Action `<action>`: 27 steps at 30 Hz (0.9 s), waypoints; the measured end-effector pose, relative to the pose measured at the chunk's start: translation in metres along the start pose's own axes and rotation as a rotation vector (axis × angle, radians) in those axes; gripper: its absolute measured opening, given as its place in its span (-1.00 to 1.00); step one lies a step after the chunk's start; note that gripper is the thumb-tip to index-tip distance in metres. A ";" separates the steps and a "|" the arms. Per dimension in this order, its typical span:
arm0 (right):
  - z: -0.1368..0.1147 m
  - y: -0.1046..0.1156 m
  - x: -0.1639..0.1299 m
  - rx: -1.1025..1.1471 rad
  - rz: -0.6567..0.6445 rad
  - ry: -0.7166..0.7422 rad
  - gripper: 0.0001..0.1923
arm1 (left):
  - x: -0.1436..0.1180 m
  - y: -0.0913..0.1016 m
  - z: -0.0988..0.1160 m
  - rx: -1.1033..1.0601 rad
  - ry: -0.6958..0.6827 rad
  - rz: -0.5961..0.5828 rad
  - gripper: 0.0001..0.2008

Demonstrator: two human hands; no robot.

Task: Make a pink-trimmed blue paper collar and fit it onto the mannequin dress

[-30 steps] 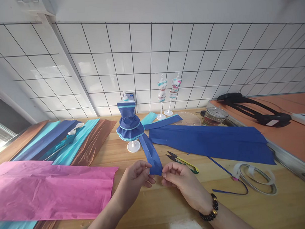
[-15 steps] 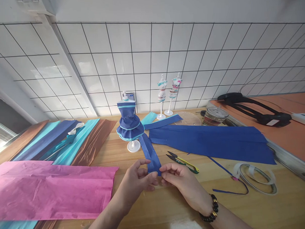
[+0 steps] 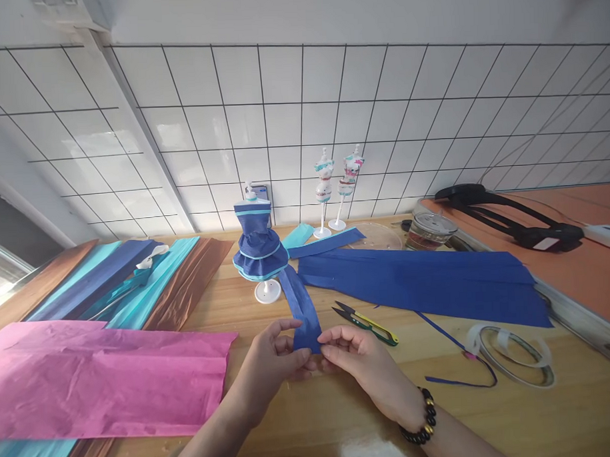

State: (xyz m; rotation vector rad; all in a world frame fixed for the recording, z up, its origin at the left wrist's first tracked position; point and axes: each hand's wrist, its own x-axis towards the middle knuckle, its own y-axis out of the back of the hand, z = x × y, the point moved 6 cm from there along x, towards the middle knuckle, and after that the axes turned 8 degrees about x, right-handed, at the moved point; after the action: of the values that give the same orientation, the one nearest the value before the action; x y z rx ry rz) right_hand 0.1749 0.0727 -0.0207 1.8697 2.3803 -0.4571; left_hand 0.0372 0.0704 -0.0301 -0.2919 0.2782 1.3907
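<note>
My left hand [image 3: 274, 363] and my right hand [image 3: 362, 360] both pinch the near end of a dark blue paper strip [image 3: 300, 305] low over the wooden table [image 3: 302, 422]. The strip runs away from me to a small mannequin in a blue ruffled paper dress [image 3: 258, 250] on a white stand. My thumbs meet at the strip's near edge. A black bead bracelet [image 3: 419, 418] sits on my right wrist. Small yellow-handled snips [image 3: 365, 318] lie just right of the strip.
A pink paper sheet [image 3: 100, 379] covers the left; blue, teal and brown sheets [image 3: 127, 285] lie behind it. A large dark blue sheet [image 3: 421, 281] lies to the right, with a tape roll [image 3: 514, 356], a glass jar [image 3: 428, 231] and two bare mini mannequins [image 3: 336, 187].
My two hands have drawn together on the strip's end, thumbs now touching, and the end has been folded or gathered slightly toward the mannequin.
</note>
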 end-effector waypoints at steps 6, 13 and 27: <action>0.005 0.002 0.002 -0.091 -0.001 0.043 -0.82 | 0.001 -0.004 -0.001 0.031 -0.035 -0.027 -0.51; 0.000 0.006 0.002 -0.120 0.024 0.051 -0.86 | -0.004 0.000 0.006 0.079 0.005 -0.061 -0.52; -0.005 0.009 0.001 -0.111 0.020 0.049 -0.84 | -0.006 -0.004 0.011 0.086 -0.076 -0.106 -0.52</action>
State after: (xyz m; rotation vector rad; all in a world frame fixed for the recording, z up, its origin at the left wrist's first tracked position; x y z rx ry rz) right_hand 0.1839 0.0774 -0.0176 1.8752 2.3619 -0.2748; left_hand 0.0403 0.0682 -0.0171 -0.1798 0.2549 1.2791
